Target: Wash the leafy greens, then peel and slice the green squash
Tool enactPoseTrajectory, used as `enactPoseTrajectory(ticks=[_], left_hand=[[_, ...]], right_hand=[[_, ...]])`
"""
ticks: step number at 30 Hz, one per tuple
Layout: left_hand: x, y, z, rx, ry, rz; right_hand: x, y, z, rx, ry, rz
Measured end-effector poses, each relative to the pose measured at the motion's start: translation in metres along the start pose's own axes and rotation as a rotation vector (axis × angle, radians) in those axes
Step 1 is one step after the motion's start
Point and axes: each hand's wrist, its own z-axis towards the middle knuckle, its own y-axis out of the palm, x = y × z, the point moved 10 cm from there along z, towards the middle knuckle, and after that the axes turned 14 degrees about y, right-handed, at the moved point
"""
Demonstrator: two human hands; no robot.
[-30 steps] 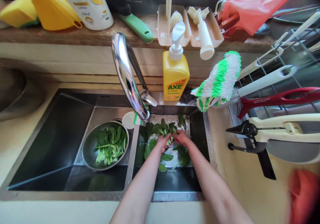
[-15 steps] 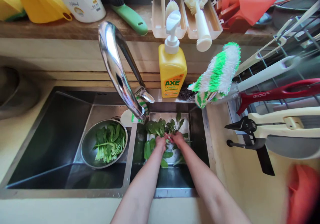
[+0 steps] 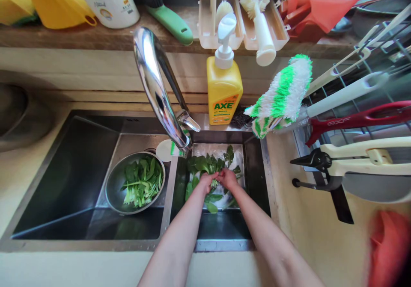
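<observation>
Well to the left hand's left, in the left one of two basins (image 3: 64, 171), sits one pan (image 3: 113, 193) of cut greens (image 3: 141, 184). One faucet (image 3: 154, 86) arches beyond and left of the left hand (image 3: 207, 181). That hand grasps one bunch of greens (image 3: 204, 164) by its stems, leaves pointing away, over the right basin. The right hand (image 3: 227, 178), fingers curled, meets it there; I cannot tell whether it grips. Beyond both stands one yellow bottle (image 3: 224, 92); farther right, one pair of shears (image 3: 359, 156).
</observation>
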Motion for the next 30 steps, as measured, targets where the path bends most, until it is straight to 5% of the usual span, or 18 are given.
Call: enactPoseTrajectory(ticks=[9, 15, 30], left_hand=[[-0.008, -0.014, 0.009, 0.185, 0.040, -0.038], [-0.007, -0.014, 0.004, 0.163, 0.037, -0.114], [0.004, -0.008, 0.003, 0.185, 0.048, -0.188]], right_hand=[[0.018, 0.028, -0.005, -0.175, 0.201, 0.303], [0.018, 0.035, -0.004, -0.204, 0.226, 0.333], [-0.018, 0.002, -0.023, 0.100, -0.026, 0.027]])
